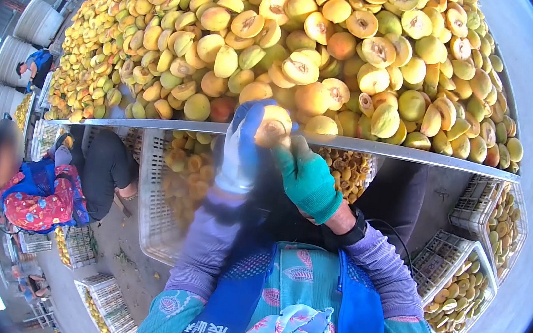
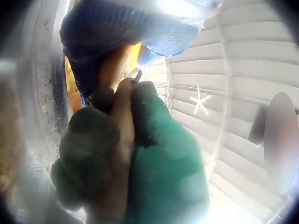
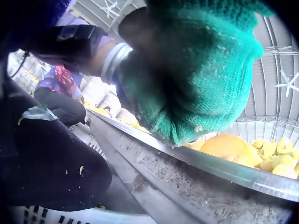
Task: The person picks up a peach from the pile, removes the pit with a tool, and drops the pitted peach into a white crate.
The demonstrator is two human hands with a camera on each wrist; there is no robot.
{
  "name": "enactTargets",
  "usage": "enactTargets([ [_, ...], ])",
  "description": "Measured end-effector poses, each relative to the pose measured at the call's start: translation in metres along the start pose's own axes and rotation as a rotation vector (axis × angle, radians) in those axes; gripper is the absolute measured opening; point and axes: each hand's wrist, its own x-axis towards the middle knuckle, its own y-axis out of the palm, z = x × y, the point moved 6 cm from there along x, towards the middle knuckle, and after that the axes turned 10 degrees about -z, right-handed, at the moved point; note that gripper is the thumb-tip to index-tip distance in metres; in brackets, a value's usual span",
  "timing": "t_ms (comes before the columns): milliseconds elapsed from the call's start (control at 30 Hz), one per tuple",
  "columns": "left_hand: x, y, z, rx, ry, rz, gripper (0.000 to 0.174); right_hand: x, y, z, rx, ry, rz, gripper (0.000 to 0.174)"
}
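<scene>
My left hand (image 1: 242,143), in a blue and white glove, grips a yellow peach half (image 1: 274,126) just over the metal table's front edge. The cut face is turned up toward the head camera. Close against it is my right hand (image 1: 308,178) in a green knit glove, fingertips right at the fruit. In the left wrist view the green fingers hold a tool with a tan handle (image 2: 122,109) and a small curved metal tip (image 2: 135,73) pointing at the peach. The right wrist view shows the green glove (image 3: 201,74) bunched, with its fingertips hidden.
A large heap of peach halves (image 1: 226,62) covers the table behind its raised metal rim (image 1: 414,154). Below the rim, a white crate (image 1: 152,219) holds fruit pieces. More filled crates (image 1: 448,255) stand at right. Another person (image 1: 44,192) sits at left.
</scene>
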Motion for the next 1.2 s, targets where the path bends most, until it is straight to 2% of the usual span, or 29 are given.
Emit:
enactTargets([
  [33,-0.001,0.003,-0.003,-0.048,-0.056,-0.035,0.038,0.0,0.0,-0.001,0.029,0.024,0.003,0.027],
  [100,0.001,0.005,-0.015,0.038,0.017,-0.04,0.037,0.0,0.0,-0.004,0.089,0.07,0.012,0.027],
  [133,0.003,0.006,-0.024,0.171,0.148,-0.011,0.036,0.0,0.0,-0.005,0.075,0.064,0.018,0.027],
  [200,0.003,0.008,-0.029,0.264,0.276,-0.014,0.034,-0.002,0.003,-0.007,0.05,0.048,0.033,0.027],
  [267,0.001,0.007,-0.023,0.183,0.272,-0.076,0.032,0.0,0.009,-0.006,0.245,0.088,0.03,0.028],
  [300,0.002,0.009,-0.023,0.458,0.557,-0.141,0.031,0.0,0.011,-0.005,0.342,0.109,0.028,0.028],
  [367,0.007,0.009,-0.011,0.059,0.153,-0.153,0.03,-0.001,0.008,0.002,0.302,0.025,-0.045,0.03],
  [400,0.009,0.011,-0.004,-0.141,-0.049,-0.156,0.03,0.0,0.009,-0.001,0.31,0.052,-0.031,0.031],
  [433,0.011,0.012,-0.006,-0.219,-0.107,-0.079,0.029,0.001,0.009,-0.003,0.317,0.079,-0.018,0.031],
  [467,0.013,0.013,-0.009,-0.291,-0.17,-0.006,0.029,0.001,0.011,-0.011,0.356,0.185,0.049,0.031],
  [500,0.017,0.01,-0.015,-0.219,-0.092,0.029,0.03,0.0,0.014,-0.016,0.397,0.286,0.116,0.031],
  [567,0.022,0.008,-0.015,-0.184,-0.111,0.073,0.034,-0.005,0.016,-0.005,0.578,0.54,0.223,0.035],
  [600,0.019,0.01,-0.01,-0.221,-0.225,0.086,0.036,-0.01,0.015,0.005,0.667,0.672,0.275,0.037],
  [633,0.016,0.014,-0.012,-0.382,-0.227,0.03,0.042,-0.013,0.014,0.019,0.84,0.846,0.288,0.039],
  [733,0.011,0.022,-0.011,-0.527,-0.447,-0.012,0.041,-0.024,0.02,0.036,1.415,1.199,0.457,0.041],
  [767,0.01,0.025,-0.006,-0.614,-0.473,0.007,0.042,-0.025,0.02,0.039,1.49,1.235,0.489,0.042],
  [867,0.013,0.026,-0.012,-0.413,-0.451,0.062,0.044,-0.026,0.019,0.03,1.306,1.185,0.497,0.043],
  [900,0.017,0.025,-0.014,-0.352,-0.292,0.065,0.045,-0.025,0.018,0.032,1.398,1.209,0.505,0.043],
  [967,0.015,0.024,-0.022,-0.405,-0.27,0.017,0.045,-0.028,0.018,0.038,1.594,1.265,0.518,0.045],
  [1067,0.011,0.022,-0.029,-0.216,-0.094,0.042,0.043,-0.032,0.013,0.024,0.898,0.95,0.352,0.045],
  [1100,0.011,0.022,-0.03,-0.112,-0.009,0.065,0.042,-0.036,0.019,0.028,1.11,1.046,0.444,0.045],
  [1167,0.009,0.022,-0.023,-0.265,-0.21,0.057,0.041,-0.036,0.022,0.035,1.534,1.22,0.634,0.044],
  [1200,0.003,0.024,-0.016,-0.519,-0.495,0.025,0.041,-0.034,0.022,0.041,1.748,1.298,0.736,0.044],
])
